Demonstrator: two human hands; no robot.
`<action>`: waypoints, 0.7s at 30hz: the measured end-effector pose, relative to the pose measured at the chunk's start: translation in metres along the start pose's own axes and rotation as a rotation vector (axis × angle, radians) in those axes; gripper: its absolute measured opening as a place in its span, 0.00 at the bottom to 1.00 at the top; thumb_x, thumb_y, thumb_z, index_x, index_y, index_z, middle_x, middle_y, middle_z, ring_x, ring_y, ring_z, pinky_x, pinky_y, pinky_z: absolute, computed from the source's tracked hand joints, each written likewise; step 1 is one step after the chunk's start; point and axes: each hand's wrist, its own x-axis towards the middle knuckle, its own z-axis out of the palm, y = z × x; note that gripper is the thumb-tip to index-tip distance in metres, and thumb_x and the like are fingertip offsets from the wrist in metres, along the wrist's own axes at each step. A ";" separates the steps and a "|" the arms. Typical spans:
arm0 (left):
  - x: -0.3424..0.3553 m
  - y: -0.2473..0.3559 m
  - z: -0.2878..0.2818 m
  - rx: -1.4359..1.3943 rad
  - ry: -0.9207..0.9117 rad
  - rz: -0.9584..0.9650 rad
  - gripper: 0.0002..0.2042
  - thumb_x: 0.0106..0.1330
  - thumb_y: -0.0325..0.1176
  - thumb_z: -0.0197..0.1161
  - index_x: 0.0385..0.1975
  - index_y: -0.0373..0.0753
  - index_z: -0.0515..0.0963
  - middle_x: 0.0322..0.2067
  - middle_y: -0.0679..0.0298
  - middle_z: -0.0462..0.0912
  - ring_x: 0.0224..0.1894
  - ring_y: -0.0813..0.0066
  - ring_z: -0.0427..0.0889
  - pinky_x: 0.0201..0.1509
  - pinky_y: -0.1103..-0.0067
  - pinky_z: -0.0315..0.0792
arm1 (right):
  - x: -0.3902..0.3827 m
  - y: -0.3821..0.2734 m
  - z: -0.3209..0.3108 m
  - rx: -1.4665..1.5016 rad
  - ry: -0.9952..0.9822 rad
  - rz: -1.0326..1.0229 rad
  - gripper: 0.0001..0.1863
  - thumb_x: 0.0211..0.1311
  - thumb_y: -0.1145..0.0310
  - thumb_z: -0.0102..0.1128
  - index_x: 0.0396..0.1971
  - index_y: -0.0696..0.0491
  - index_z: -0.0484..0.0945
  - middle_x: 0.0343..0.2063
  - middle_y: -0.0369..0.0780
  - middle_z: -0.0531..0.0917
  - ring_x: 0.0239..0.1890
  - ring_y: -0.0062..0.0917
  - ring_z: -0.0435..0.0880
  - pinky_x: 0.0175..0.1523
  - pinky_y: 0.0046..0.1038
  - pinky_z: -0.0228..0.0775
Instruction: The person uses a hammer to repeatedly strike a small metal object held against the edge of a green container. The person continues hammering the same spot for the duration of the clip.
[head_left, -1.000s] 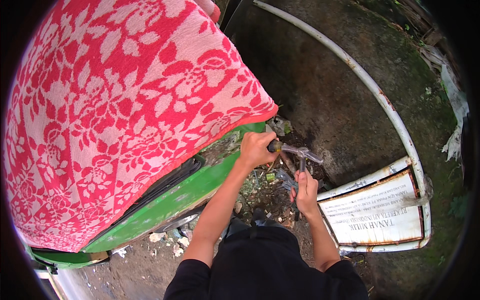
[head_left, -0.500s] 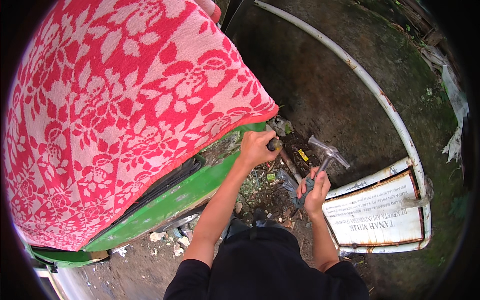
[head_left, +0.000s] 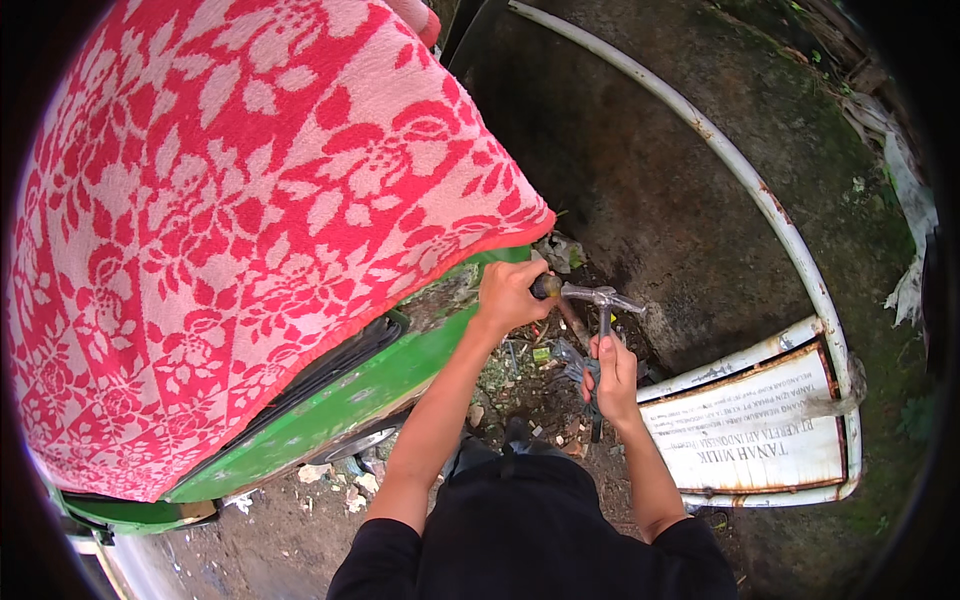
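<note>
My left hand is closed on a dark-handled tool with a yellowish end, beside the green, paint-worn vehicle body; the tool's far part is hidden. My right hand grips a steel hammer by its shaft, with a grey crumpled material at the fingers. The hammer head is at the tool's end, touching or very close; which, I cannot tell. A red and pink floral blanket drapes over the vehicle, its hem just above my left hand.
A curved, rust-spotted white tube runs down the right to a white metal sign in a rusty frame. Debris litters the dirt below my hands, around my feet. Torn pale sheeting lies at the far right.
Half a second ago the hammer head was swung out to the right; it has come back left to the tool's end, as it was a second ago. My left hand has barely moved.
</note>
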 end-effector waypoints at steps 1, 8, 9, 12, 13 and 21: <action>0.000 0.000 -0.001 0.000 -0.006 0.004 0.12 0.42 0.34 0.75 0.24 0.41 0.78 0.19 0.61 0.80 0.21 0.56 0.80 0.24 0.65 0.72 | 0.001 0.002 -0.004 -0.030 -0.031 0.009 0.23 0.83 0.50 0.36 0.35 0.55 0.65 0.25 0.36 0.66 0.16 0.16 0.68 0.17 0.23 0.67; -0.001 0.001 0.004 0.001 -0.010 0.031 0.12 0.42 0.35 0.75 0.24 0.41 0.79 0.19 0.61 0.81 0.22 0.56 0.81 0.25 0.65 0.72 | -0.004 0.012 -0.001 0.323 0.133 -0.140 0.24 0.83 0.49 0.37 0.35 0.56 0.66 0.25 0.36 0.66 0.16 0.16 0.68 0.17 0.23 0.66; -0.002 0.001 0.002 0.001 -0.013 0.030 0.12 0.43 0.35 0.75 0.24 0.41 0.79 0.19 0.62 0.81 0.22 0.56 0.81 0.24 0.65 0.72 | -0.002 -0.001 -0.001 0.016 0.009 0.002 0.23 0.83 0.50 0.37 0.35 0.56 0.67 0.25 0.35 0.65 0.16 0.16 0.68 0.17 0.23 0.66; -0.009 -0.007 0.002 -0.043 0.026 -0.045 0.12 0.43 0.35 0.75 0.24 0.41 0.79 0.20 0.62 0.82 0.22 0.55 0.82 0.25 0.65 0.73 | -0.002 0.010 -0.005 0.037 0.008 0.040 0.23 0.84 0.52 0.37 0.35 0.57 0.68 0.25 0.34 0.65 0.16 0.16 0.68 0.17 0.23 0.67; -0.008 -0.006 0.002 -0.030 0.014 -0.026 0.12 0.43 0.35 0.75 0.25 0.42 0.79 0.20 0.62 0.82 0.22 0.56 0.82 0.25 0.65 0.73 | -0.006 0.009 -0.004 0.096 0.054 0.023 0.23 0.84 0.52 0.37 0.35 0.56 0.67 0.25 0.34 0.65 0.16 0.16 0.68 0.17 0.23 0.67; -0.017 0.006 0.003 0.078 -0.107 0.085 0.16 0.38 0.36 0.77 0.27 0.45 0.78 0.22 0.64 0.82 0.24 0.58 0.83 0.26 0.63 0.75 | -0.011 0.004 -0.005 0.182 0.116 0.032 0.23 0.83 0.47 0.34 0.34 0.51 0.62 0.12 0.35 0.64 0.09 0.19 0.64 0.15 0.23 0.59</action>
